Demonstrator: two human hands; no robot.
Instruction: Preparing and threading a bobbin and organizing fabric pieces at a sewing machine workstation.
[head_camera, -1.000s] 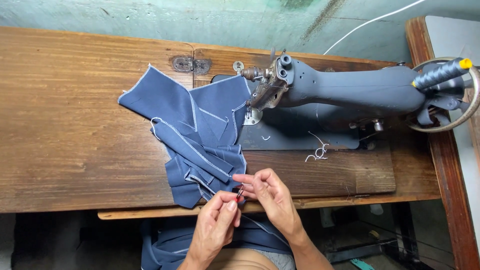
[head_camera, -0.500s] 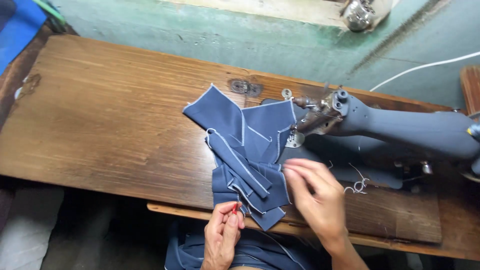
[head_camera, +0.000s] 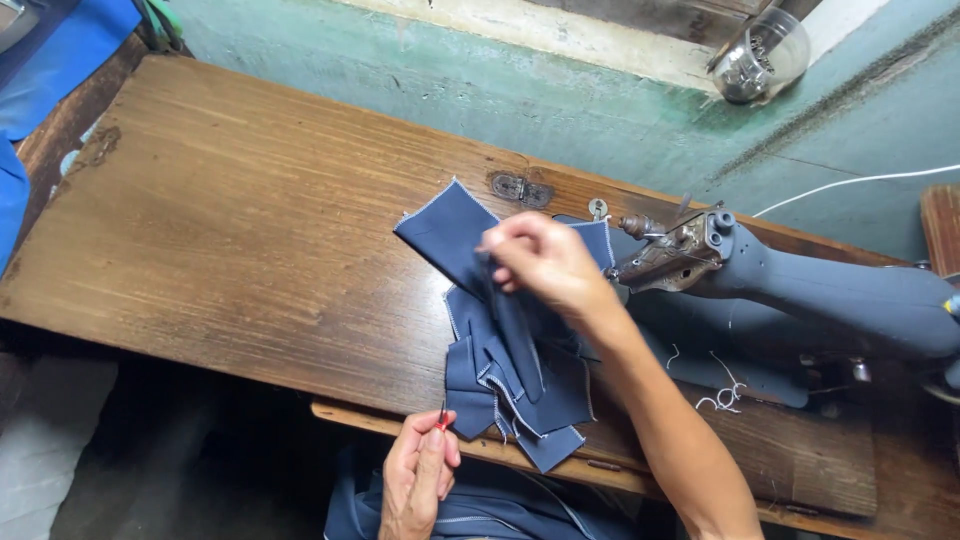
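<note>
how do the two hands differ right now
The right hand is raised over the navy fabric pieces, pinching a strip; the left hand sits low at the table edge, gripping a small red-handled tool. The right arm is stretched out, the left tucked near the body. Both have fingers closed.

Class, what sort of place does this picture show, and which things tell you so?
Probably a small tailoring workshop: a grey sewing machine set into a worn wooden table, with cut navy fabric pieces piled beside it.
</note>
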